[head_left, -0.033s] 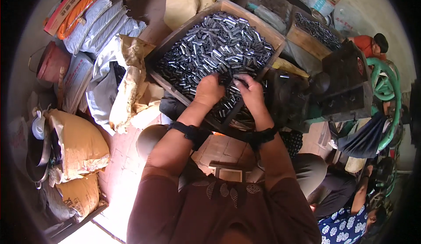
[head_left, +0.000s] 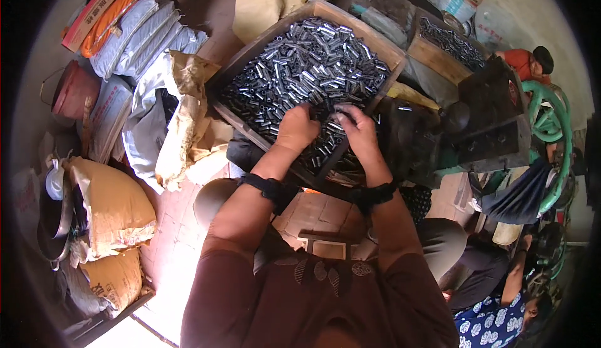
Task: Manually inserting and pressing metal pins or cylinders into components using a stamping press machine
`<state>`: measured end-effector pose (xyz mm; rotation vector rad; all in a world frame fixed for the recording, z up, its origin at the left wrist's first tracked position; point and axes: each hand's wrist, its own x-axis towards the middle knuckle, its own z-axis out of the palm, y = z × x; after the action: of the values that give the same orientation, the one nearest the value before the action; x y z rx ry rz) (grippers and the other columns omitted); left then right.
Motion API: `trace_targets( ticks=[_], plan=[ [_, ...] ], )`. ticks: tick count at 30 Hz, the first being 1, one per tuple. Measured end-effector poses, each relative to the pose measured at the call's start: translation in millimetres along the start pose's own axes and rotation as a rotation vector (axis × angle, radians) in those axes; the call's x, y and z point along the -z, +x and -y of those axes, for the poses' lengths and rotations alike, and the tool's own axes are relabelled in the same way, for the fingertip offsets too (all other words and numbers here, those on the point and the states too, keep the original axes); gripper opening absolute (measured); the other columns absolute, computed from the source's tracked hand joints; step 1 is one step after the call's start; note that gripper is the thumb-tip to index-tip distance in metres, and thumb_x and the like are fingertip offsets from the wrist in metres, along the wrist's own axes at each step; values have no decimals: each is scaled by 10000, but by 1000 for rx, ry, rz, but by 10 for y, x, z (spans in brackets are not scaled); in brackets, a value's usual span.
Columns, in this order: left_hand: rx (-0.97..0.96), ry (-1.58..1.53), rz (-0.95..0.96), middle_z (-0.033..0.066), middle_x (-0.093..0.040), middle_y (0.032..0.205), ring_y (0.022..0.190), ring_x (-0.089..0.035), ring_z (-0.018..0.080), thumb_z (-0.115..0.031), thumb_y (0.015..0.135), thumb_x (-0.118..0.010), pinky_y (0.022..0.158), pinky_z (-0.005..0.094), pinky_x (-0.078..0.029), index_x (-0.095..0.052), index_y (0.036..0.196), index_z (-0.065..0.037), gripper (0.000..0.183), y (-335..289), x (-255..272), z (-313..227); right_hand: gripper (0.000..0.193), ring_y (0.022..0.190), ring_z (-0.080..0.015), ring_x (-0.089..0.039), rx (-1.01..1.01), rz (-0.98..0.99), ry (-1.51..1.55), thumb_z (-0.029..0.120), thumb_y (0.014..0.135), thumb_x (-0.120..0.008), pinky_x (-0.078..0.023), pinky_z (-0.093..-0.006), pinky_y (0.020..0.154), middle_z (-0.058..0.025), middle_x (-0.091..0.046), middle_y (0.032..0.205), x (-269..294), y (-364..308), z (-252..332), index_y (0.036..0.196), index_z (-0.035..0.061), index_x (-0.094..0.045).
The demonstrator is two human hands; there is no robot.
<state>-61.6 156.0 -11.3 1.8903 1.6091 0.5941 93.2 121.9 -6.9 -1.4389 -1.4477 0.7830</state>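
Note:
A wooden box point(head_left: 393, 52) full of small, shiny metal tubes point(head_left: 300, 66) lies before me. My left hand point(head_left: 298, 129) is over its near part, with the fingers curled down at the tubes. Close by on the right, my right hand point(head_left: 358, 129) has thumb and fingers drawn together, pointing toward the left one. A small gap separates the two hands. Dark shapes show at the fingertips, but whatever is pinched there is too small and hidden to name. Both wrists wear dark bands.
To the right stand a dark machine point(head_left: 491, 141) with a green wheel point(head_left: 551, 122) and a smaller wooden box point(head_left: 432, 54) of metal parts. Sacks point(head_left: 116, 207) and a red bucket point(head_left: 76, 91) line the left. Two other people point(head_left: 491, 320) point(head_left: 526, 63) are at the right.

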Motion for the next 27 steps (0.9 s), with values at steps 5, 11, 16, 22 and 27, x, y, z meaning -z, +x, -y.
trace_targets(
  ticks=[5, 11, 16, 22, 27],
  plan=[
    [186, -886, 267, 58, -579, 709, 508, -488, 131, -67, 701, -566, 431, 224, -373, -544, 906, -4, 216, -160, 151, -241, 188, 610, -48, -540, -273, 127, 307, 146, 832, -567, -407, -186, 509, 14, -586, 737, 318, -224, 43, 999, 66, -597],
    [391, -1265, 505, 3, -543, 742, 465, -370, 28, -60, 784, -582, 348, 132, -230, -511, 964, -50, 194, -547, 81, -555, 134, 567, -55, -518, -359, 40, 417, 157, 809, -607, -404, -191, 489, 1, -579, 690, 772, -702, 195, 904, 64, -621],
    [375, -1339, 551, -41, -496, 665, 458, -346, 20, -60, 799, -590, 345, 144, -220, -545, 954, -64, 161, -951, -166, -993, 151, 575, -57, -520, -448, -30, 525, 153, 837, -569, -412, -192, 500, 6, -587, 709, 1218, -1162, 308, 933, 51, -626],
    [307, -1304, 592, -15, -542, 698, 455, -383, 30, -60, 803, -587, 335, 148, -229, -556, 932, -58, 132, -1402, -483, -1450, 157, 613, -56, -537, -316, -108, 494, 124, 844, -552, -428, -191, 522, -3, -600, 765, 1600, -1624, 272, 961, 36, -609],
    [287, -1243, 577, -5, -544, 677, 461, -421, 37, -51, 798, -589, 332, 146, -245, -559, 922, -56, 128, -1610, -621, -1749, 160, 611, -58, -548, -317, -199, 519, 150, 823, -589, -423, -188, 504, -6, -598, 721, 1812, -1830, 251, 910, 16, -597]
  ],
)
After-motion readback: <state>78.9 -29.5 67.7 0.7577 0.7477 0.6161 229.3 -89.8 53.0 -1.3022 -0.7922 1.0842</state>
